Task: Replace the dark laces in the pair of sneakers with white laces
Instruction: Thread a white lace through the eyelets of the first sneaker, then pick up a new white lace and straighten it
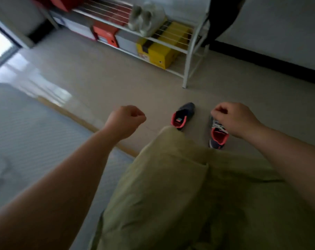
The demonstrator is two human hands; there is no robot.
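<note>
Nearest the camera, olive trousers (180, 195) filling the lower frame, bare forearms reaching out on both sides. At left, grey ribbed mattress (27, 132) lying beside the trousers. Further out, left hand (126, 121) hovering over the floor (108, 83), fingers curling into a fist, nothing visible inside. Right hand (236, 120) hanging above the right sneaker (217, 136), fingers curling too, fingertips close to the white lace (218, 126); whether pinching it, cannot tell, blur hiding contact. Right sneaker sitting on the floor, dark with coral lining, white lace crossing its tongue. Left sneaker (183, 116) sitting just beside the trouser knee, well apart from its mate, dark with coral collar, no lacing visible on the showing part. Beyond, white wire shoe rack (187, 56) standing against the wall, carrying a yellow box (158, 51), an orange box (106, 35) and a pale pair of shoes (144, 18) on the upper shelf.
</note>
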